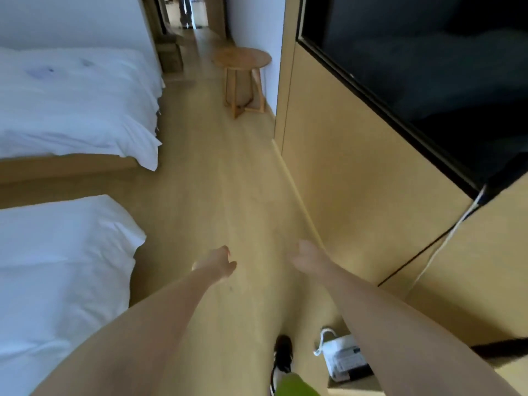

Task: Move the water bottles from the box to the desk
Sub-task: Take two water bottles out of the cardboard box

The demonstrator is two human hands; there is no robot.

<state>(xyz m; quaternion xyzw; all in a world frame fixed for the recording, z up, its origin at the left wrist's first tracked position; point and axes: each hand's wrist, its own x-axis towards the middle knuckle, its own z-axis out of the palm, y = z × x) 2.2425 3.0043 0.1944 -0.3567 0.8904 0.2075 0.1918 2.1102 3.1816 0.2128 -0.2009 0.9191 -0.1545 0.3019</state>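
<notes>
Fingers of both hands hang loose and hold nothing. At lower centre of the frame the left hand point(217, 262) reaches forward over the pale wooden floor point(223, 195), its fingers slack and a little curled, the thumb pointing to the right. Just right of it, and apart from it, the right hand point(307, 257) is stretched out the same way with relaxed fingers; motion blur softens both, so the exact spread of each finger cannot be told. Both bare forearms run from the bottom corners toward the middle.

No water bottle can be made out anywhere in the view. In the upper middle, beside the far end of the beds, stands a brown cardboard box point(171, 54), too far and too dim to show what it holds. The desk cannot be picked out with certainty.

Along the left edge lie two beds with white bedding, the farther bed point(77, 104) at upper left and the nearer bed point(63, 270) at lower left, with a strip of floor between them. A small round wooden side table point(242, 59) stands at upper centre against the wall. A dark television screen point(423, 75) fills the upper right, mounted on a tan wall panel point(343, 167), and a white cable point(445, 241) hangs below its lower corner. At bottom centre a dark shoe point(283, 352) and a bit of green trouser leg point(294, 385) show, with a white handled bag point(343, 357) on the floor just to their right.
</notes>
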